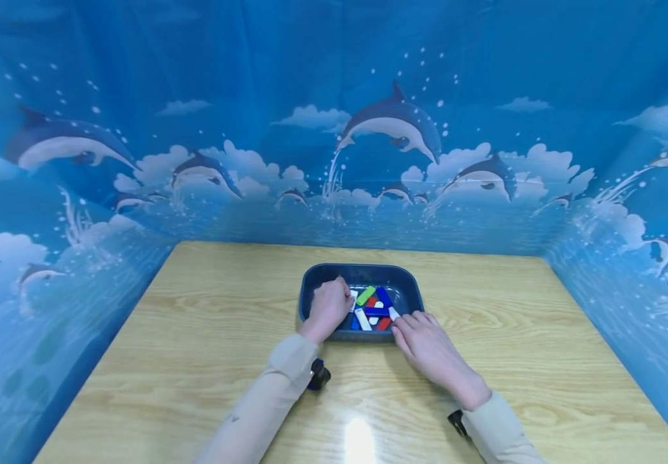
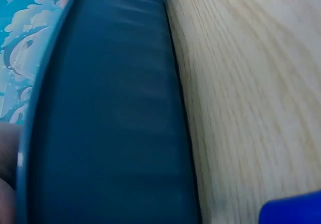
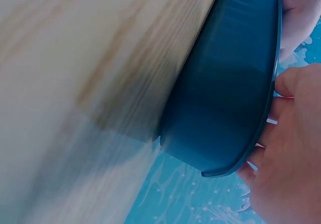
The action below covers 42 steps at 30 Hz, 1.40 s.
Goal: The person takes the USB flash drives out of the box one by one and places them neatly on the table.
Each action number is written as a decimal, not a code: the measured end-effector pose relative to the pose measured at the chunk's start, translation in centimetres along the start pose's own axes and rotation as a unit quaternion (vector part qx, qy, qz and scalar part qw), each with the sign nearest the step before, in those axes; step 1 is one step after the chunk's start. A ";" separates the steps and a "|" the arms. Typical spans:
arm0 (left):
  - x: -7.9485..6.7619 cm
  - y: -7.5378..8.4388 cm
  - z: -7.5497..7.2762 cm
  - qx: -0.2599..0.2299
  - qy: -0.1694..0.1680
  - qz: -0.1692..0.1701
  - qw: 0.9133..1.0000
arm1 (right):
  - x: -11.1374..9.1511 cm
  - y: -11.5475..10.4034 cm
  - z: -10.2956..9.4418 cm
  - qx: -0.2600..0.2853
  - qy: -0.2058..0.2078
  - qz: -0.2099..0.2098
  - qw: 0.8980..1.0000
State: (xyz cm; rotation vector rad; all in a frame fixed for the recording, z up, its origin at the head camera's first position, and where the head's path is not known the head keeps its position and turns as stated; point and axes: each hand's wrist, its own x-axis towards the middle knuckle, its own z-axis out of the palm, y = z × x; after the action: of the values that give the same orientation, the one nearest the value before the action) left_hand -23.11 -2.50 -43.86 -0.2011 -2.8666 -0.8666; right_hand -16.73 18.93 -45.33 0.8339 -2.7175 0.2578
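Behind the tray [image 1: 363, 336] and off to both sides, a big blue cloth [image 1: 334, 51] with dolphins [image 1: 394, 122] and puffy white clouds [image 1: 316, 118]. Under the tray and all around, a light wood table [image 1: 485, 283]. From the near side up toward the tray, two pale sleeves [image 1: 258, 399]. Next the tray, dark and deep, flat on the wood, with round corners. Over the near left corner of the tray, the left hand [image 1: 327, 306], fingers bent down inside, just beside a white piece. Too hidden to tell if pinching or only touching. Over the near right corner of the tray, the right hand [image 1: 429, 341], thumb right by the rim, fingers reaching inside, tips at a white bit [image 1: 393, 314]. Hard to tell here too if grasping or loose. On the near side of the tray, by the wrists, two small black things [image 1: 319, 375]. Last, in the middle of the tray, a messy heap of little pieces: green piece [image 1: 365, 296] and blue piece [image 1: 384, 297] toward the far wall, another blue one sideways across the middle, red piece [image 1: 383, 324] and tilted white piece [image 1: 363, 320] by the near wall.
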 end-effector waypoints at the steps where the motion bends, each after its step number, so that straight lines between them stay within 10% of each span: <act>1: 0.1 0.0 0.1 0.003 -0.003 -0.005 1.000 | 0.0 0.0 0.0 -0.001 0.000 0.000 1.000; 14: 1.3 0.0 1.2 0.068 -0.083 -0.082 0.991 | 0.0 -0.1 -0.1 -0.006 -0.002 -0.001 1.000; 42: 0.7 -0.2 0.2 0.072 -0.109 -0.068 0.989 | -0.1 0.0 0.0 -0.003 0.006 -0.004 1.000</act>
State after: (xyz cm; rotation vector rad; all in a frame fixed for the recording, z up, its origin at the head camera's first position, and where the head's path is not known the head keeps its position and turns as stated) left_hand -23.91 -2.49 -44.05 -0.0881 -3.1640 -0.6935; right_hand -16.69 18.97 -45.33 0.8384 -2.7017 0.2530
